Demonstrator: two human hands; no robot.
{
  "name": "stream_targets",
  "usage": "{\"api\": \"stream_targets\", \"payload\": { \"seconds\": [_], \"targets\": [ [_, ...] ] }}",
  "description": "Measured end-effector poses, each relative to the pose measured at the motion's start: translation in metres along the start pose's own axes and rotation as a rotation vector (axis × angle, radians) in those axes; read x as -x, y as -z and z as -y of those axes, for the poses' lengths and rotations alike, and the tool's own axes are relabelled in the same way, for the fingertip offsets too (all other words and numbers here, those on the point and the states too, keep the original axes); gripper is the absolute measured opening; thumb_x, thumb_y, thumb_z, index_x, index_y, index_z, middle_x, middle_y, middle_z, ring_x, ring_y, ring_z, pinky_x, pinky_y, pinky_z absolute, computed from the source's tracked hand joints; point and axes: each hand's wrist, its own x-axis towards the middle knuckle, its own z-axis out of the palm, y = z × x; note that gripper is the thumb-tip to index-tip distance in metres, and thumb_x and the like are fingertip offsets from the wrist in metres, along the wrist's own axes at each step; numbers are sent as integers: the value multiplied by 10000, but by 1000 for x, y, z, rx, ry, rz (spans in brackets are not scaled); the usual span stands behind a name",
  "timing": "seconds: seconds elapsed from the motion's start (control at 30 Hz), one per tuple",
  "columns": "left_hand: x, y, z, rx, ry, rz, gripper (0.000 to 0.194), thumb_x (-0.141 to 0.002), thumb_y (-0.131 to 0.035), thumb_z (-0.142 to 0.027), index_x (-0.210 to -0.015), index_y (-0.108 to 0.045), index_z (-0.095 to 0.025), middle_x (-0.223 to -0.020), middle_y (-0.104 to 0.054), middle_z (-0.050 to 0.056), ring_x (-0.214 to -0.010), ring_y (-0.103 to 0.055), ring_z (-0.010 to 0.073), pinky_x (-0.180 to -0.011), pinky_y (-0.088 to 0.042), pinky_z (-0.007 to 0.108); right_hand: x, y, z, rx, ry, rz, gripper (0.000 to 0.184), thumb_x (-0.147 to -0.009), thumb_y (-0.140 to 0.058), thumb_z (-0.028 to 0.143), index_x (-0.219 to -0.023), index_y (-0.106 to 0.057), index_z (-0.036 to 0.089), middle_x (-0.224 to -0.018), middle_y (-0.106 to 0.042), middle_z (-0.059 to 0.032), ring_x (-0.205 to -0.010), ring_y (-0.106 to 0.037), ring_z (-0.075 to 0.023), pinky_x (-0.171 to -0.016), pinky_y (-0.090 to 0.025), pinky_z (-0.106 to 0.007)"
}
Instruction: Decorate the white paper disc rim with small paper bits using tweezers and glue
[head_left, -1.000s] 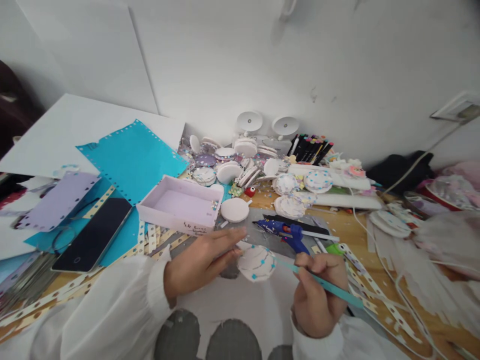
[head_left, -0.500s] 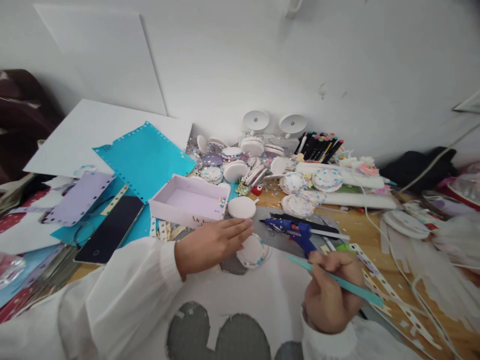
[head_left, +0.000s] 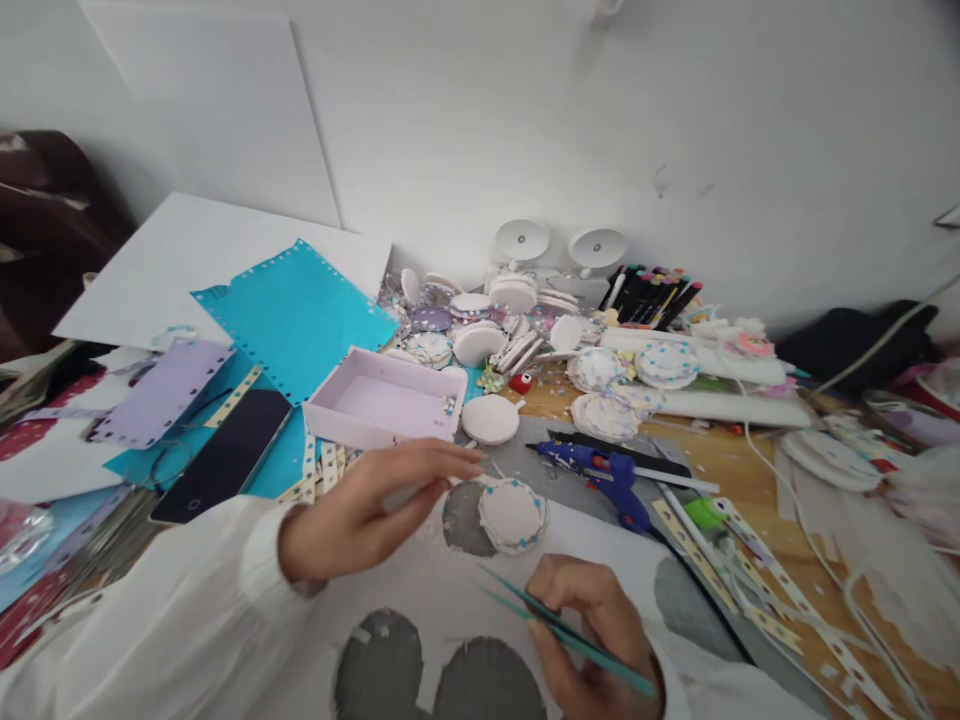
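The white disc (head_left: 513, 515) now lies flat with its plain face up and blue dots showing around its rim; a second ago a face crossed with dotted strands was tilted up under the fingers. It rests toward the near edge of the worktop (head_left: 724, 455), beside a round grey opening in the white sheet (head_left: 427, 590).

The left hand (head_left: 360, 510) has come off it — spread, thumb parted from the fingers, nothing visible in its grasp, fingertips just left of the disc. The right hand (head_left: 615, 625) has drawn in closer to the worktop's near edge, pinching the teal tweezers (head_left: 574, 637) between thumb and fingers; their tips, which looked closed half a second ago, now stand apart, short of the disc, with nothing seen between them.

For the work on the disc this reads as a brief pause — the piece lies free, gripped by neither hand. The blue glue gun (head_left: 607, 470) lies idle beyond it, farther from the near edge.
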Motion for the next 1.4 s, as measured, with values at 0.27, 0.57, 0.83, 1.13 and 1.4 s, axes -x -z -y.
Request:
{"api": "stream_targets", "payload": {
  "seconds": [0.27, 0.57, 0.83, 1.13, 1.4],
  "targets": [
    [-2, -22, 20, 957, 282, -422, 316, -888, -460, -329, -716, -642, -136, -536, -489, 2, -499, -410, 108, -477, -300, 224, -17, -14, 0, 14, 108, 310, 103, -870, -518, 154, -946, -523, 223, -766, -639, -17, -678, -607, -124, -622, -486, -234],
    [9, -30, 30, 1061, 260, -406, 419, -865, -446, -371, -545, -600, -147, -440, -339, -8, -488, -356, 138, -521, -279, 284, -16, -25, -1, 103, 196, 186, 118, -866, -531, 116, -933, -568, 206, -770, -663, -36, -676, -612, -124, -606, -524, -228],
    [7, -32, 33, 1120, 245, -391, 501, -857, -427, -344, -393, -443, -154, -374, -230, -26, -396, -245, 99, -473, -202, 295, -19, -22, 1, 39, 158, 227, 209, -843, -526, 39, -941, -584, 213, -736, -679, -36, -602, -607, -125, -542, -533, -228],
    [6, -32, 32, 1098, 288, -399, 519, -840, -446, -362, -363, -397, -165, -364, -189, -35, -386, -220, 90, -462, -190, 290, -20, -24, 0, 129, 190, 308, 165, -881, -493, 60, -857, -577, 200, -742, -684, -47, -620, -613, -130, -558, -546, -236],
    [11, -32, 32, 920, 426, -420, 436, -807, -535, -374, -424, -540, -164, -374, -222, -46, -396, -223, 93, -458, -179, 284, -21, -7, 3, 107, 174, -81, 307, -759, -574, -38, -936, -610, 210, -794, -714, -45, -646, -666, -153, -556, -598, -295]
  ]
}}
